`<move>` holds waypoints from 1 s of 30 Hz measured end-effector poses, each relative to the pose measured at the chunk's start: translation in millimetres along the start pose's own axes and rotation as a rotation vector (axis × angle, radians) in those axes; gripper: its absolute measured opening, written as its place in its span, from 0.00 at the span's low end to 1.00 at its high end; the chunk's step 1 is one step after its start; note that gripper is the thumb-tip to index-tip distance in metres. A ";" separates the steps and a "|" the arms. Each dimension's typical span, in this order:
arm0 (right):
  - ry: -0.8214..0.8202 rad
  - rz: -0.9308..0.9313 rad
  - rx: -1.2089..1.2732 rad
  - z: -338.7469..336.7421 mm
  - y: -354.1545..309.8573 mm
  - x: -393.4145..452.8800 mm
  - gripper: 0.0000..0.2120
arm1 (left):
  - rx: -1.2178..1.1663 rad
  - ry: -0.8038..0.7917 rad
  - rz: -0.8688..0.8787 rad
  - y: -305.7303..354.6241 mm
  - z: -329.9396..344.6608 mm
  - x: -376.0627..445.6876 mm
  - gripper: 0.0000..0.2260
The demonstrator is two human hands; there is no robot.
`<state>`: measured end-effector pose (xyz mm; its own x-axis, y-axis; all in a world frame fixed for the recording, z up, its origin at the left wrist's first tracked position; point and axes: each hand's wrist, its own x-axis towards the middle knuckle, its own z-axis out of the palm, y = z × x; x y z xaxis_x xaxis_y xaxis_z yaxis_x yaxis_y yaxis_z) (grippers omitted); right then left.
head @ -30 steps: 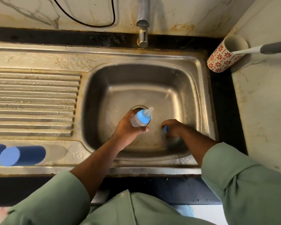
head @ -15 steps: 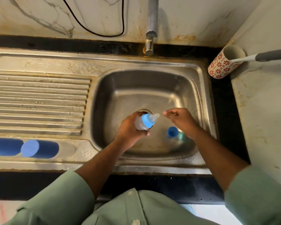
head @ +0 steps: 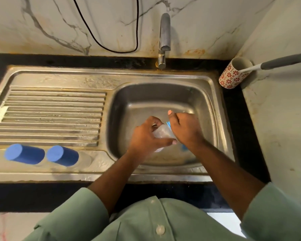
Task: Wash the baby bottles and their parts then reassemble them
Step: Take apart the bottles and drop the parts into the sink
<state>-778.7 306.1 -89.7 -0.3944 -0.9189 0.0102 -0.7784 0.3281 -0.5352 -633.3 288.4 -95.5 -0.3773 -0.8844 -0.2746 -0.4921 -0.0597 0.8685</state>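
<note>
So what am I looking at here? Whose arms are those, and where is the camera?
The camera sits on a person's head and looks down, so those are the person's own arms in green sleeves. They stand at a steel kitchen sink under a metal tap. The left hand grips a small clear plastic baby bottle. The right hand is curled round its blue ring top, which is mostly hidden. Two blue round caps lie on the draining board. A flowered cup holding a grey-handled brush stands in the corner.
</note>
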 end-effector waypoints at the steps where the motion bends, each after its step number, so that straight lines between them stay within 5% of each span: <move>1: 0.052 -0.080 0.053 -2.5 -0.1 -1.4 0.27 | -0.109 -0.034 -0.038 0.7 -3.2 0.4 0.27; 5: -0.042 -0.474 0.275 -16.8 -3.9 3.1 0.21 | -0.856 -0.499 -0.137 -8.1 -12.6 -2.9 0.29; 7: -0.241 -0.479 0.409 -29.7 -8.0 9.7 0.13 | -0.939 -0.640 -0.176 -10.0 -18.5 -3.6 0.33; 9: -0.525 -0.353 0.611 -50.1 -4.3 16.0 0.06 | -0.852 -0.617 -0.150 -12.2 -26.1 0.7 0.30; 10: -0.612 -0.299 0.698 -59.1 -1.0 18.5 0.16 | -0.773 -0.570 -0.117 -12.6 -30.6 2.9 0.26; 12: -0.625 -0.152 0.659 -68.9 0.4 19.4 0.27 | -0.627 -0.483 -0.068 -12.7 -37.5 5.8 0.16; 16: -0.684 -0.091 0.121 -63.5 -11.8 13.5 0.25 | -0.332 -0.387 0.002 -10.1 -37.7 2.8 0.12; 19: -0.732 -0.194 0.105 -66.1 -6.6 10.6 0.13 | -0.221 -0.386 0.021 -12.1 -36.4 -0.9 0.13; 22: -0.790 -0.255 0.181 -67.9 -1.0 7.7 0.22 | -0.222 -0.431 0.000 -17.7 -38.0 -1.6 0.17; 26: -0.736 -0.208 0.251 -51.8 2.4 2.2 0.23 | -0.269 -0.395 0.033 -23.1 -33.9 -0.8 0.23; 30: -0.458 -0.117 0.346 -38.8 13.1 1.4 0.23 | -0.091 -0.340 0.102 -42.8 -28.0 7.4 0.28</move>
<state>-808.4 317.6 -64.0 -0.0040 -0.9711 -0.2388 -0.5688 0.1986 -0.7981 -593.0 271.4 -123.2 -0.6675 -0.6848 -0.2923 -0.3719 -0.0334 0.9277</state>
